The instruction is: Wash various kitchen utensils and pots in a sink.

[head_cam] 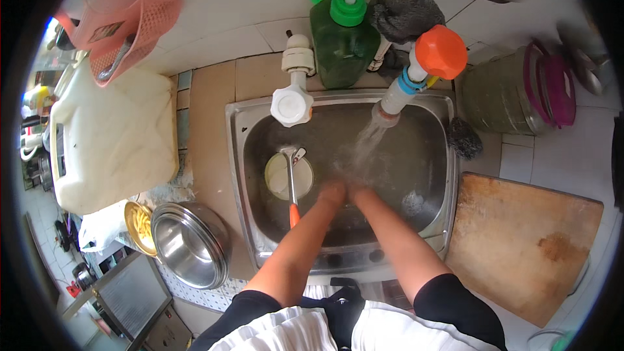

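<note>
Both of my forearms reach into a stainless steel sink (236, 170) of cloudy grey water. My left hand (334, 192) and my right hand (358, 191) are close together near its middle, fingers hidden under the surface. What they hold, if anything, cannot be seen. A stream of water (369, 142) falls just beyond them from a tap with an orange knob (441, 52). Left of my left hand, a pale round bowl (303, 183) sits in the sink. A metal utensil with an orange handle (294, 215) lies across it, beside another patterned handle (299, 155).
A white tap (292, 106) overhangs the sink's back left. Behind stands a green pump bottle (343, 46). Stacked steel bowls (178, 243) and a large plastic jerrycan (114, 141) are left; a wooden cutting board (521, 243) and a steel-wool scourer (464, 138) are right.
</note>
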